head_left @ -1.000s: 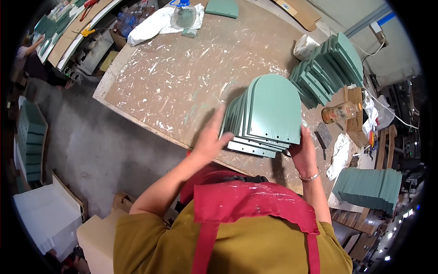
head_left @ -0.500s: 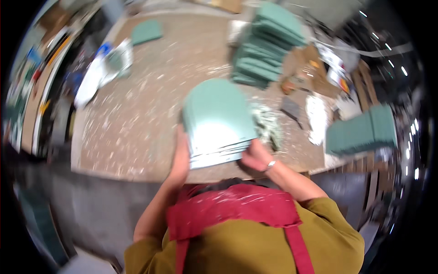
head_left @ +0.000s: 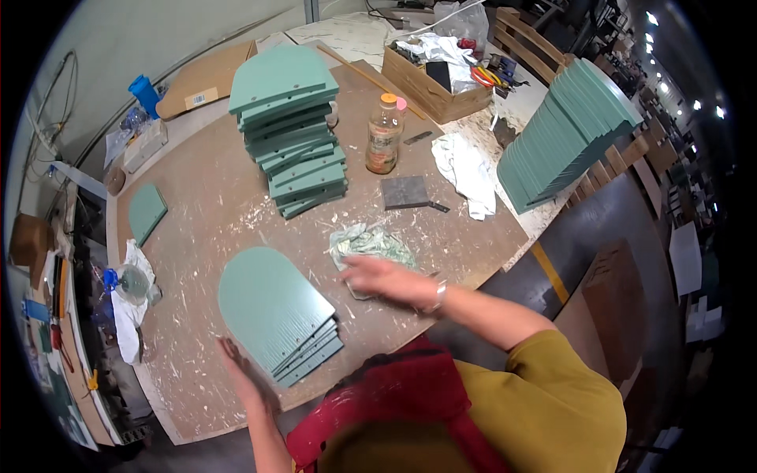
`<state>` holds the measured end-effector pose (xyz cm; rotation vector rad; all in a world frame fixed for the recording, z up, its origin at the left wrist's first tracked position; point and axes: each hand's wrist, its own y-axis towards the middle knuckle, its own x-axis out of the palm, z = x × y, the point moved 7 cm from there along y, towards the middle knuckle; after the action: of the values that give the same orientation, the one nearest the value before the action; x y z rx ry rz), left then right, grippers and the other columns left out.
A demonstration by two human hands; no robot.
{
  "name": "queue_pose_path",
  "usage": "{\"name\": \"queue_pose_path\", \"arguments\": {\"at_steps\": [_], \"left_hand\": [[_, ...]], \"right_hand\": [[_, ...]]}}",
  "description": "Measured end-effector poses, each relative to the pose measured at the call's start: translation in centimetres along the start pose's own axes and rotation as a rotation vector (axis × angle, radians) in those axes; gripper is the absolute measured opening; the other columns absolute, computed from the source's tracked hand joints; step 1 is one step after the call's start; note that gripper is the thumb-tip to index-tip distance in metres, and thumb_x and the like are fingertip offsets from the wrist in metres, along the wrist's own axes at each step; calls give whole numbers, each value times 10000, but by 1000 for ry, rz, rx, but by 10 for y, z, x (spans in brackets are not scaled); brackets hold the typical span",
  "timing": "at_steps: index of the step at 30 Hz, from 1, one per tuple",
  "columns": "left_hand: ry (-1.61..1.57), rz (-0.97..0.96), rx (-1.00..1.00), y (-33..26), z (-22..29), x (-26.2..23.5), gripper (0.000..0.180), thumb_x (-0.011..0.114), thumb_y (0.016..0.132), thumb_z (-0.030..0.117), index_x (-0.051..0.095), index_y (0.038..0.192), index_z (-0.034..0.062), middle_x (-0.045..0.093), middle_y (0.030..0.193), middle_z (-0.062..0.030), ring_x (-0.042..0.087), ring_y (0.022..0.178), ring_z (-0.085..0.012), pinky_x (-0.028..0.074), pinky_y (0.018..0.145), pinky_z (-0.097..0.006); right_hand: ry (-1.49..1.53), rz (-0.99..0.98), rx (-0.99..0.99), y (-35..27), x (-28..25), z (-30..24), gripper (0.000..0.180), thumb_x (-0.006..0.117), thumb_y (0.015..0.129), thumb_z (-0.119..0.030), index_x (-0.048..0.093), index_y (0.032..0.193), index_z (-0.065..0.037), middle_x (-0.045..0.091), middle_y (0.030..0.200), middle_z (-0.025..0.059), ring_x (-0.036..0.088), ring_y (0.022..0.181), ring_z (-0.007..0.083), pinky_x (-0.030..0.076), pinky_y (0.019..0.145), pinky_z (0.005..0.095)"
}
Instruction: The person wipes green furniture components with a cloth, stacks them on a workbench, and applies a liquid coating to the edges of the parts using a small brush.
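Observation:
A short stack of pale green, round-topped panels lies near the table's front edge, its straight ends fanned out like steps and showing small holes. My left hand rests beside the stack's lower left side, fingers stretched out, holding nothing. Over to the right, my right hand is at a crumpled, green-stained whitish rag and covers its near part. Motion blurs those fingers, so whether they grip the rag cannot be told.
A tall, uneven pile of green panels stands farther back. Beside it are a glass bottle, a dark flat block and a white cloth. Another panel row stands right; a single panel and plastic bottle lie left.
The short panel stack, held between both hands before, now lies on the table. My right hand has left it and moved right to the rag; the view has turned.

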<state>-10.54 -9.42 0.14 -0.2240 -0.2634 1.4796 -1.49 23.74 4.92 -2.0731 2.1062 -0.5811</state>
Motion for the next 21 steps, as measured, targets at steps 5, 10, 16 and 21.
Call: {"name": "queue_pose_path", "arguments": {"at_steps": [5,10,16,21], "left_hand": [[37,171,117,-10,51,-21,612,312,1002,488,316,1477,101,325,1512,-98,334,1364,-247,218,1127,-429],[195,227,354,-65,121,9,582,410,979,454,464,1322,-14,490,1354,-149,522,1174,-244,422,954,-355],[110,-892,-258,-128,112,211,499,523,932,64,396,1411,4,431,1439,-138,443,1304,-228,380,1058,-376],[410,-866,210,-122,126,236,378,587,933,132,503,1297,69,550,1291,-117,535,1179,-232,425,998,-359]], "right_hand": [[-273,697,-134,-7,-232,-55,399,623,867,-178,550,1238,-48,654,951,53,612,769,130,498,695,281],[-877,839,-562,76,-358,-114,573,654,791,-103,472,1330,-39,594,1110,182,588,999,293,475,873,364],[-1102,454,-511,171,-370,-131,625,670,794,-87,432,1369,-31,505,1311,191,485,1230,324,387,1049,372],[-1330,558,-513,186,-382,-117,451,582,871,-88,461,1299,-15,503,1205,213,504,1101,397,415,960,396]]}}
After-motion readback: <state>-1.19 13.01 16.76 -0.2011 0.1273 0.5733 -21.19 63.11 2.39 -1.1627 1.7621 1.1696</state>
